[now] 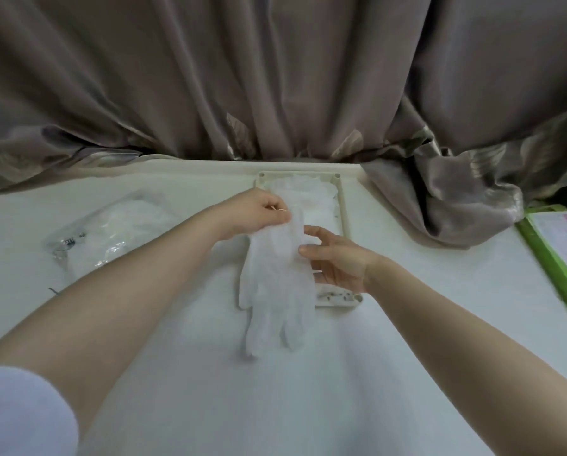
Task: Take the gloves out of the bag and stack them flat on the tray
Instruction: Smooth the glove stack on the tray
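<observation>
The white glove (277, 284) hangs in the middle of the frame, cuff up and fingers pointing down toward the lower edge, covering the near left part of the tray (344, 212). My left hand (259, 210) pinches its cuff between thumb and curled fingers; that grip is closed on the fabric. My right hand (336, 258) holds the glove's right edge, thumb in front and fingers behind it, a loose grip curled around the material. More white gloves (308, 195) already lie flat in the tray, just above center. The clear plastic bag (111, 232) sits at the left of the frame on the white surface (440, 291), well apart from the tray. A green box (558, 255) lies at the right edge, and a grey-brown curtain (275, 77) fills the upper half.
</observation>
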